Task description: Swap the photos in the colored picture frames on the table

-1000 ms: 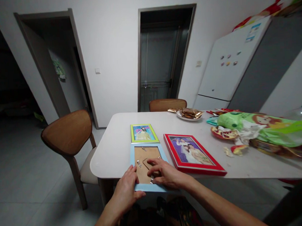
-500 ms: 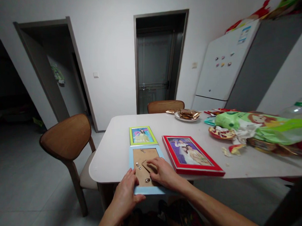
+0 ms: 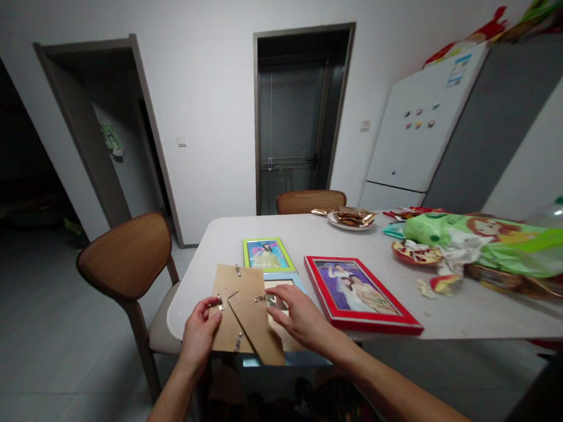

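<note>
A brown backing board (image 3: 226, 279) with metal clips and a fold-out stand leg (image 3: 258, 327) is raised and tilted over a light blue picture frame (image 3: 306, 357). My left hand (image 3: 200, 329) is closed on the board's left edge, beside a clip. At the right edge my right hand (image 3: 298, 316) has its curled fingertips against the board, near another clip. Part of the blue frame's inside shows behind the right fingers; the board covers most of it. Just beyond lies a lime-green framed picture (image 3: 268, 255). To the right rests a red framed picture (image 3: 359, 291), face up.
On the white table (image 3: 195, 264), a plate of wrapped snacks (image 3: 351, 218) stands at the back. A cut pomegranate (image 3: 416, 253), peel pieces (image 3: 446, 284) and a green package (image 3: 511, 235) lie to the right. Wooden chairs stand left (image 3: 127, 255) and behind (image 3: 311, 201).
The backing board has come up out of the blue frame and shifted left, its stand leg swung outward. My left hand has moved left and up with its edge.
</note>
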`<move>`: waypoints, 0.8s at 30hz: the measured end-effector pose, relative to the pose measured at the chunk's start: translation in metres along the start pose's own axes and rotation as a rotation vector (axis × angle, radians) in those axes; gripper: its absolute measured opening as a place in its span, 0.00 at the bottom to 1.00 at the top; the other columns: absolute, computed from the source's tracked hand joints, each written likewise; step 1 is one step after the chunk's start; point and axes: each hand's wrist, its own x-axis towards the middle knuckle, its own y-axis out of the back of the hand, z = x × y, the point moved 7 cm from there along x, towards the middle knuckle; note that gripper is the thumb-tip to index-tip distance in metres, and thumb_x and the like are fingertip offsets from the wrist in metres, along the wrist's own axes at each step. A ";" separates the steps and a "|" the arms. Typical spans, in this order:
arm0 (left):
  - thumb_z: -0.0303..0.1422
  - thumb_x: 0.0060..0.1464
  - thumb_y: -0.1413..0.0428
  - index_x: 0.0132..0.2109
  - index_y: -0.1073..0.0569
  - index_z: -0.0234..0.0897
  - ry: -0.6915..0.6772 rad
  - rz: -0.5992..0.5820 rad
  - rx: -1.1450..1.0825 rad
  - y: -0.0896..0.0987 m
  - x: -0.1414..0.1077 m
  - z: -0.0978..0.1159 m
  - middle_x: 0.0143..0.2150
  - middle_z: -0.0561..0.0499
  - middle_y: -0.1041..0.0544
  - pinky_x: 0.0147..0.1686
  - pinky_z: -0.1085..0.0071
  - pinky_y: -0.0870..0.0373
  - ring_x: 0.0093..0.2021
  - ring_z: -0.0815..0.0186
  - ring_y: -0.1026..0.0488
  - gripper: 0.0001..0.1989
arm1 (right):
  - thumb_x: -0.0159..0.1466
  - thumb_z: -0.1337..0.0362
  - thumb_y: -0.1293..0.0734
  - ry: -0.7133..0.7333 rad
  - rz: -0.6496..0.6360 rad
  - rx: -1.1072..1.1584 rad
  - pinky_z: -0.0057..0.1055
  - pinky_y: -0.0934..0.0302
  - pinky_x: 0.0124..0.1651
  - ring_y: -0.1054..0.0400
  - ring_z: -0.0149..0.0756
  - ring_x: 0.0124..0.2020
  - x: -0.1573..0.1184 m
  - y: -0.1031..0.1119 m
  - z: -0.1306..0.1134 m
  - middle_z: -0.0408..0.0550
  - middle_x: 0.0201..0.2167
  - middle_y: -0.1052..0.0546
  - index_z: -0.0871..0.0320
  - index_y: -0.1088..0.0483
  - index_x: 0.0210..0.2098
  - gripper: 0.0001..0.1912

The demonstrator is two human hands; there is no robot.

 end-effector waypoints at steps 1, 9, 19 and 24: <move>0.32 0.36 0.44 0.40 0.37 0.36 0.020 0.023 -0.006 0.013 0.003 -0.001 0.27 0.55 0.26 0.24 0.76 0.35 0.23 0.70 0.30 0.19 | 0.56 0.64 0.40 -0.037 -0.010 -0.056 0.32 0.46 0.46 0.39 0.37 0.43 -0.001 0.001 0.011 0.53 0.41 0.30 0.61 0.34 0.44 0.17; 0.30 0.38 0.47 0.40 0.37 0.34 0.028 0.077 0.302 0.068 0.026 -0.009 0.27 0.53 0.27 0.26 0.74 0.35 0.25 0.68 0.29 0.17 | 0.55 0.64 0.41 -0.256 -0.187 -0.494 0.35 0.45 0.41 0.38 0.45 0.40 -0.022 -0.009 0.063 0.57 0.36 0.30 0.62 0.34 0.43 0.17; 0.30 0.45 0.51 0.46 0.36 0.35 -0.315 0.183 1.103 0.049 0.010 0.012 0.46 0.44 0.31 0.48 0.61 0.40 0.48 0.58 0.35 0.18 | 0.53 0.74 0.43 -0.374 -0.190 -0.412 0.31 0.45 0.38 0.36 0.40 0.38 -0.013 -0.018 0.085 0.58 0.38 0.33 0.63 0.42 0.51 0.25; 0.27 0.45 0.52 0.46 0.36 0.32 -0.451 0.019 0.946 -0.014 -0.020 0.010 0.51 0.43 0.35 0.52 0.63 0.43 0.53 0.61 0.39 0.18 | 0.49 0.73 0.40 -0.396 -0.015 -0.269 0.32 0.45 0.42 0.37 0.42 0.42 -0.008 -0.003 0.086 0.59 0.41 0.34 0.64 0.46 0.54 0.31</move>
